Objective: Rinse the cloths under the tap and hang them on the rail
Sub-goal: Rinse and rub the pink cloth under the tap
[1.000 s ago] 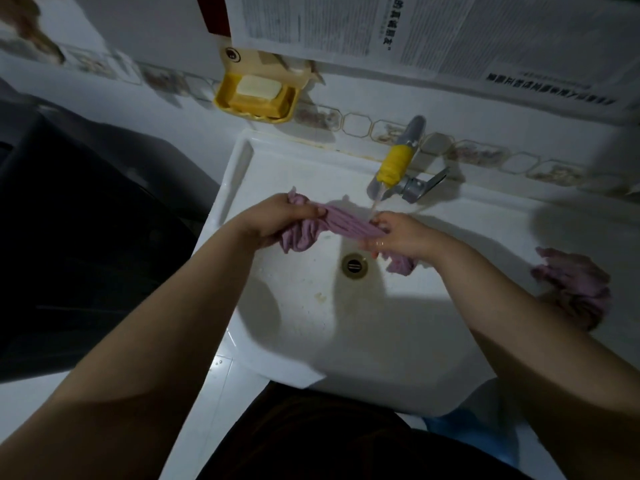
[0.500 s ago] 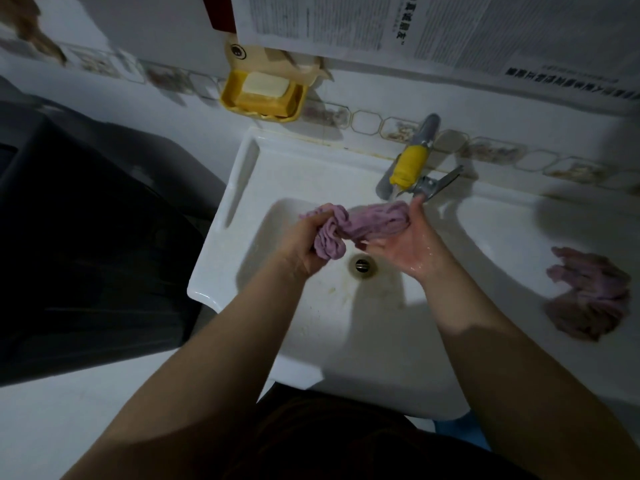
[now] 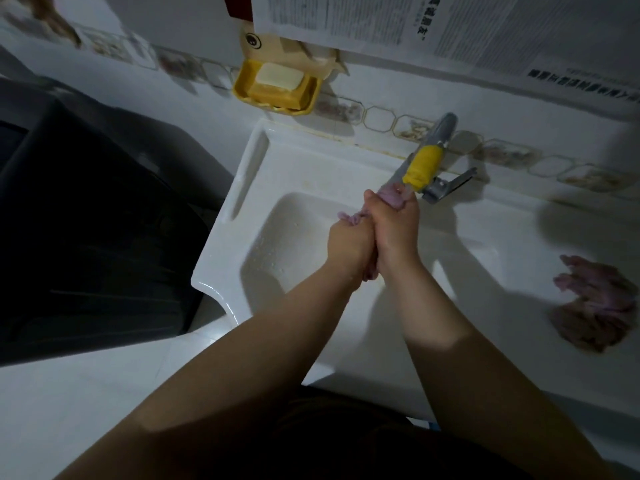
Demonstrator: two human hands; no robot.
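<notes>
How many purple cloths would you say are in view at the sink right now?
2. One cloth is wrung between the left hand and right hand under the tap; the other cloth lies on the sink's right ledge.

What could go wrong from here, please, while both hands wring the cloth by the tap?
The right hand grips the purple cloth right against the yellow-wrapped tap, so a twist might knock the spout. Squeezed water may splash over the sink rim. The second cloth on the ledge could be forgotten.
</notes>
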